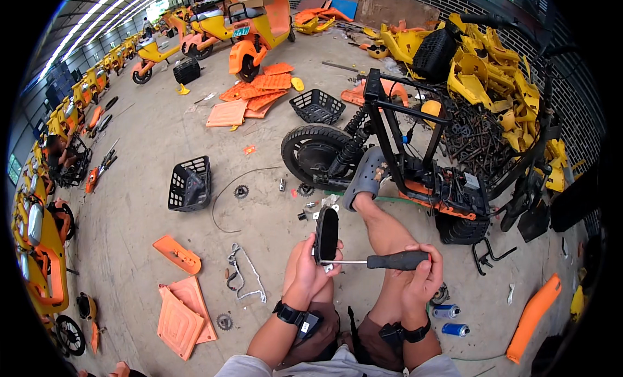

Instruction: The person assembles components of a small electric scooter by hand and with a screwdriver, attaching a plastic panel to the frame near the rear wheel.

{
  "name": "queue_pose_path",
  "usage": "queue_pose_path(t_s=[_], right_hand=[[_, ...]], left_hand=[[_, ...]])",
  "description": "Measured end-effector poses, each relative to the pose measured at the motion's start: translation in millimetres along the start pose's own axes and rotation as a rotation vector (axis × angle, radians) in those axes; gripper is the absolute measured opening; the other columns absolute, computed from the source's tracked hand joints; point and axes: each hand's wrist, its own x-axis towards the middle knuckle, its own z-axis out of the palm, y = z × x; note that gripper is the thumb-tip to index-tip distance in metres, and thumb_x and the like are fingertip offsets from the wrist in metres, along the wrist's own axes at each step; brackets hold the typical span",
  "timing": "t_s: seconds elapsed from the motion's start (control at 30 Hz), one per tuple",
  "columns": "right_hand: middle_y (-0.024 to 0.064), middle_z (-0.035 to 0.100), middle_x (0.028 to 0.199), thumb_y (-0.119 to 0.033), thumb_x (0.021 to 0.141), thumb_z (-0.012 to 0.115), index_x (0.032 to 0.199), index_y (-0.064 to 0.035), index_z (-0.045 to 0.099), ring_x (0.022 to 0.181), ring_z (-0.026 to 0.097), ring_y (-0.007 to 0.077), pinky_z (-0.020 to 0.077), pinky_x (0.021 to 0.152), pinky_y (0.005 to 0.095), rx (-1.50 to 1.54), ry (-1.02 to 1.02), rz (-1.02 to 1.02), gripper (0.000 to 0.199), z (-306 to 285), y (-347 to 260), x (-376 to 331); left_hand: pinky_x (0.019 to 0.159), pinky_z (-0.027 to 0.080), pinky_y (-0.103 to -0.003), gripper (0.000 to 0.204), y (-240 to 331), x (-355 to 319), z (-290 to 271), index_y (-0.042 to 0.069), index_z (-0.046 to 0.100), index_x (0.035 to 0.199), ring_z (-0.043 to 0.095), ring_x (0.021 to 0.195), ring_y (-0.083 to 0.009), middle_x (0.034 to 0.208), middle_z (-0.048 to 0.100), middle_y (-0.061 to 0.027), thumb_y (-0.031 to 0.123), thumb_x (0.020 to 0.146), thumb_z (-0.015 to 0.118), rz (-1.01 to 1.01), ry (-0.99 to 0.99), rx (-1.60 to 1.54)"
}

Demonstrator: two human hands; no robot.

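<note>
My left hand (304,268) is closed around a black oval part (327,231) with a flat face, held upright above my lap. I cannot make out exactly what the part is. A screwdriver (397,260) with a dark handle lies level in my right hand (424,281), the fingers wrapped round the handle end. Its shaft points left, and the tip meets the lower edge of the black part, near small pale tabs. Just beyond, my foot in a grey clog (368,172) is up against a stripped black scooter frame (371,111) lying on its side, rear wheel (317,155) attached.
Black baskets (189,183), orange panels (185,315), a looped chain or cord (245,273) and small gears (241,191) lie on the floor. Two blue cans (455,329) are near my right knee. A heap of yellow panels (477,75) rises far right; scooters (253,39) stand behind.
</note>
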Motion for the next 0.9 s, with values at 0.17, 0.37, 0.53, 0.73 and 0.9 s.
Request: queue_pose_path(t_s=[0.17,0.37,0.53,0.73,0.9], right_hand=[[0.0167,0.062,0.101,-0.029,0.101,0.05,0.118,0.0037,0.049,0.065,0.06,0.0161,0.0493,0.056,0.0273,0.005,0.008,0.009,0.037,-2,-1,-1],[0.0164,0.063,0.102,-0.023,0.1,0.052,0.118,0.0035,0.05,0.066,0.059,0.0149,0.0508,0.056,0.0256,0.037,-0.049,0.062,0.033,4,13,-1],[0.0172,0.063,0.104,-0.018,0.099,0.052,0.119,0.0032,0.05,0.07,0.061,0.0153,0.0531,0.059,0.0261,0.015,-0.105,-0.026,0.029,1,-11,7],[0.0177,0.063,0.103,-0.021,0.101,0.048,0.12,0.0024,0.049,0.068,0.061,0.0164,0.052,0.058,0.0279,0.02,-0.023,-0.083,0.03,-8,-53,19],[0.0181,0.062,0.104,-0.023,0.101,0.048,0.12,0.0024,0.048,0.068,0.061,0.0175,0.0527,0.057,0.0287,0.055,0.011,-0.185,0.031,-13,-85,26]], left_hand=[[0.043,0.038,-0.028,0.054,1,-2,7,-0.003,0.05,0.116,0.051,0.059,-0.0197,0.095,0.06,-0.0169,0.046,0.101,0.03,-0.01,0.011,-0.034],[0.044,0.038,-0.028,0.054,1,-1,-5,-0.001,0.051,0.116,0.052,0.062,-0.0204,0.095,0.06,-0.0166,0.046,0.101,0.03,-0.002,-0.021,-0.005],[0.045,0.038,-0.029,0.049,2,-4,14,0.003,0.051,0.119,0.052,0.063,-0.0203,0.095,0.061,-0.0157,0.045,0.101,0.032,-0.052,0.018,0.012],[0.045,0.037,-0.028,0.046,11,-2,25,0.006,0.053,0.113,0.051,0.061,-0.0201,0.09,0.061,-0.0138,0.045,0.102,0.033,-0.095,-0.067,-0.068],[0.045,0.038,-0.028,0.049,20,-13,72,0.004,0.052,0.117,0.053,0.062,-0.0196,0.095,0.062,-0.0147,0.047,0.1,0.036,-0.056,-0.161,0.029]])
